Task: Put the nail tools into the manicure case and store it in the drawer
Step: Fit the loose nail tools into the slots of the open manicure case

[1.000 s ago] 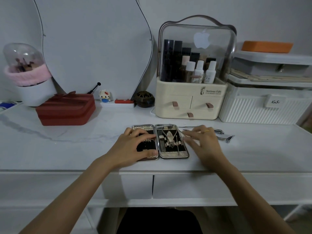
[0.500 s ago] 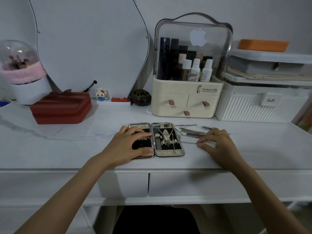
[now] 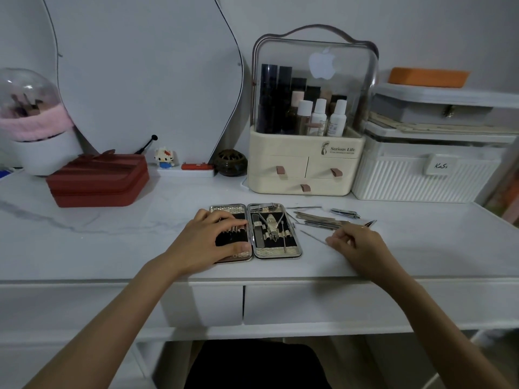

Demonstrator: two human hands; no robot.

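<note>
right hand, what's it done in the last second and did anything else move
The right hand drew back from beside the manicure case toward the desk edge and now pinches a thin metal tool by its near end. The left hand stayed pressed on the case's left half; the loose tools did not visibly shift.

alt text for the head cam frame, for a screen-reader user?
Seen from above at a white vanity table, a person's left hand rests on the left half of an open manicure case while the right hand pinches a thin metal tool. More loose nail tools lie to the right of the case.
</note>
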